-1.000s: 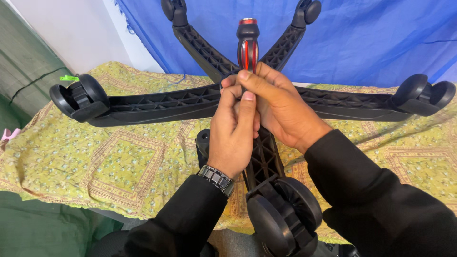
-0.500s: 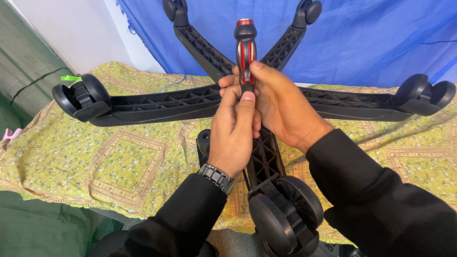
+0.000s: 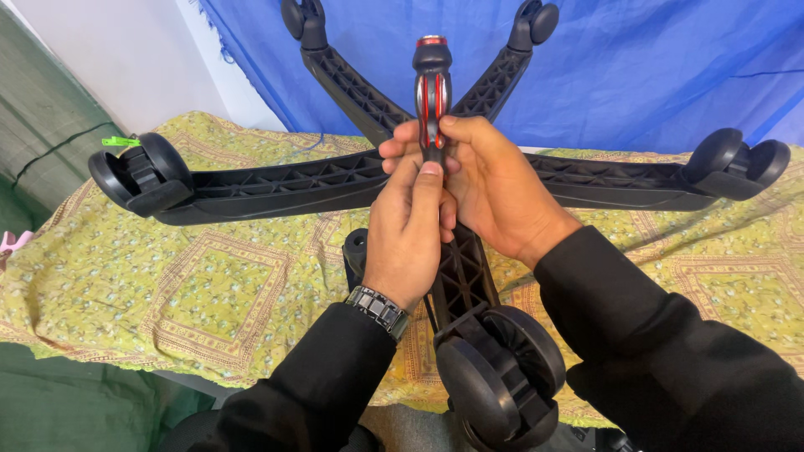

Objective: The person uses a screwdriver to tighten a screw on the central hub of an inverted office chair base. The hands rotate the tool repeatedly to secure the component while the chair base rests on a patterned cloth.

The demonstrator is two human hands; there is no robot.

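Left hand (image 3: 408, 230): fingers curled, thumb pressed on the screwdriver (image 3: 432, 92) shaft.
Right hand (image 3: 490, 188): wrapped round the same shaft, just below the handle.
Screwdriver: upright, black-and-red handle, over the hub of the chair base (image 3: 276, 182).
Chair base: black, five-armed, castors up, on yellow patterned cloth (image 3: 201, 293).

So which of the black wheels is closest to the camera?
The caster at the bottom of the picture, just below the wrists. It looks biggest; the left caster, right caster and the two by the blue cloth sit farther back.

Home room: patterned bedspread (image 3: 209, 293), hung sheet (image 3: 653, 75)
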